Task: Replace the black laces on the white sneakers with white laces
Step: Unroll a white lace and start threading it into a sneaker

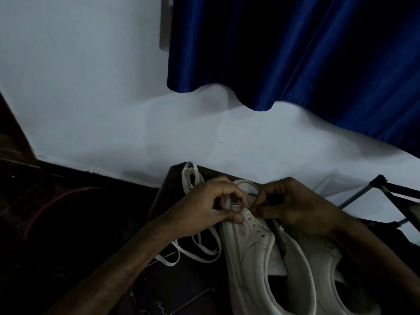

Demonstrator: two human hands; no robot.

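White sneaker [254,258], nearest, toe away, its eyelets mostly empty; a second sneaker [322,253] touches its right side. Left hand [209,205] pinches the toe-end eyelet flap; right hand [293,205] pinches the white lace [244,183] there. Slack lace [200,248] lies left. Risk: dim light, a missed eyelet. Far: blue curtain [295,53].

Surroundings: what we see around the work area.
We note a blue curtain [295,53] hanging in folds before a white wall [79,87], a dark bench [168,192] below it, a reddish curved rim [52,201] at left, and a thin metal frame [372,185] at right.
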